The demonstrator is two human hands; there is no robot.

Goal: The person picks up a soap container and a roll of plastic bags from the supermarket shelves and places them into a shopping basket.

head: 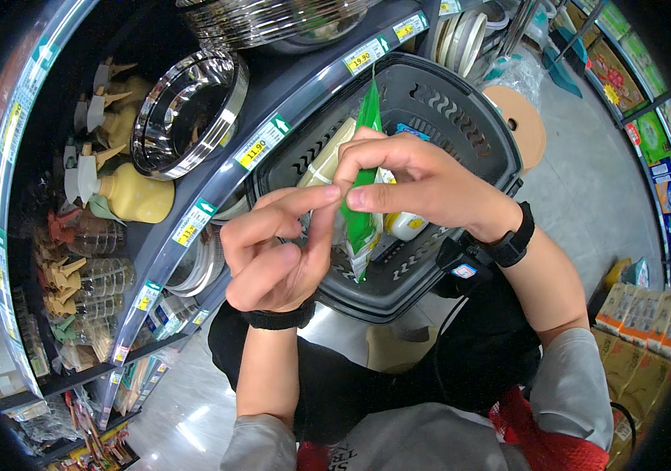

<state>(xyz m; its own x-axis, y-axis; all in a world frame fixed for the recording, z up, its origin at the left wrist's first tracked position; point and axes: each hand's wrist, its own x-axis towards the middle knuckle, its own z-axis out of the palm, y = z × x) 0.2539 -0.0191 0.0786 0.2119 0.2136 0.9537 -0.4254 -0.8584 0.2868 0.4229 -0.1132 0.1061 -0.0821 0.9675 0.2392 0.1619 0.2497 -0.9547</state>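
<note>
My right hand (412,176) pinches a green plastic packet (365,226) between thumb and fingers. The packet hangs nearly edge-on to me, over a black plastic shopping basket (394,300). My left hand (279,247) meets the right at the packet's left side, its index fingertip and thumb close together. Whether anything sits between those left fingertips is hidden. Within the basket are a beige bundle with a white band (324,158), a white and yellow container (409,226) and a blue packaged item (412,130), partly covered by my hands.
To the left, a dark shelf with a price-label rail (217,188) holds a stainless steel basin (185,118), a yellow spray bottle (141,191) and clear spray bottles (102,279). A round tan disc (518,126) is beyond the basket. Stacked packages (635,341) stand at the right.
</note>
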